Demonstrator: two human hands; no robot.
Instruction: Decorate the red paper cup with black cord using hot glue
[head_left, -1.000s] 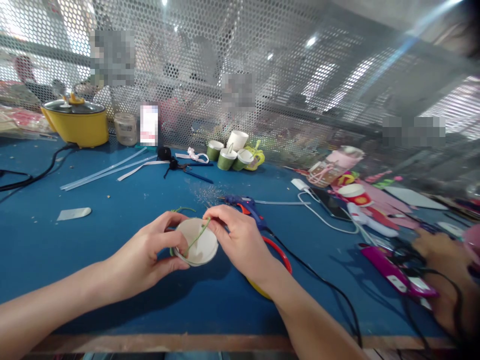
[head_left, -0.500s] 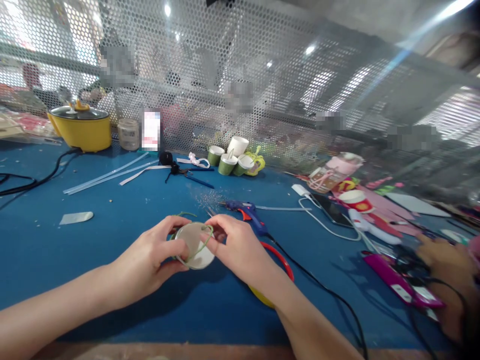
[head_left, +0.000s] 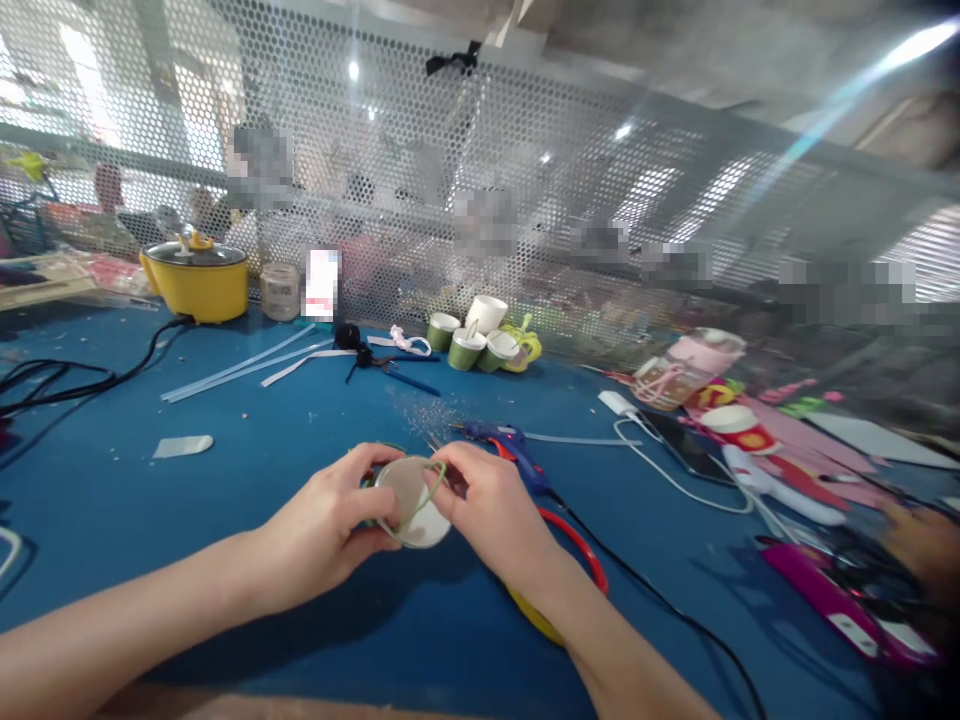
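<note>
a: item one, cup [head_left: 431, 524]. why tilted?
b: mouth turned up and toward the wearer, probably so the inside stays in sight; it is between both hands, held above the table [head_left: 315, 645].
a: item two, cord [head_left: 442, 482]?
b: green, looped across the cup's mouth; the loop stands up near the right fingertips, perhaps to leave slack for handling.
a: hands?
b: left hand [head_left: 330, 520]: curled and clamped on the cup wall, fingers in the mouth, thumb outside, apparently to steady it. right hand [head_left: 495, 510]: thumb and fingers bent close together at the opposite rim, touching the cord (whether they pinch it or only the rim, i cannot tell; the tips are partly hidden).
a: items near the right hand?
b: glue gun [head_left: 525, 458], just beyond it, nozzle pointing left, presumably within easy reach; red loop [head_left: 585, 545], partly under the right forearm.
a: beyond both hands?
b: green cups [head_left: 466, 352], grouped, a white cup [head_left: 487, 314] among them, likely parked out of the way; pliers [head_left: 412, 379], nearer.
a: far right of the hands?
b: purple block [head_left: 814, 600], well apart; another person's hand [head_left: 926, 540] near it, blurred.
</note>
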